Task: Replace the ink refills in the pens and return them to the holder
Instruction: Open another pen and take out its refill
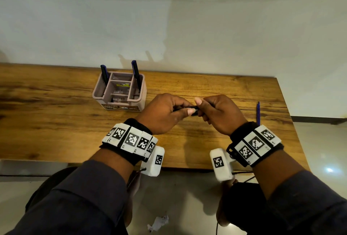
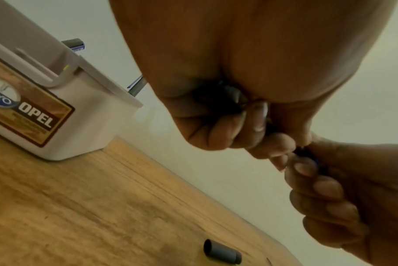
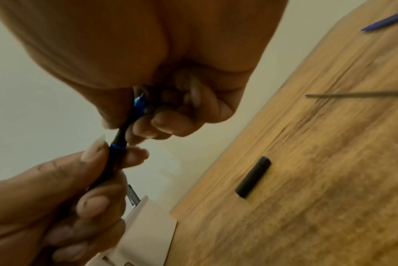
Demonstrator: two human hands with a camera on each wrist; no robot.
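Note:
Both hands hold one black pen (image 1: 194, 109) level above the wooden table (image 1: 56, 122). My left hand (image 1: 180, 109) grips the barrel. My right hand (image 1: 205, 107) pinches the tip end. The right wrist view shows the pen (image 3: 119, 142) with a blue band at its joint and a blue tip section inside the right fingers (image 3: 170, 124). A pinkish holder (image 1: 97, 88) stands at the back left. Two dark pens (image 1: 104, 74) (image 1: 136, 73) stand upright in it. A blue refill (image 1: 258, 112) lies on the table to the right.
A black pen cap (image 3: 253, 177) lies on the table under the hands, and also shows in the left wrist view as cap (image 2: 222, 252). A thin grey refill (image 3: 357, 94) lies near the blue refill (image 3: 384, 20). The table's right edge is close to them. A wall is behind.

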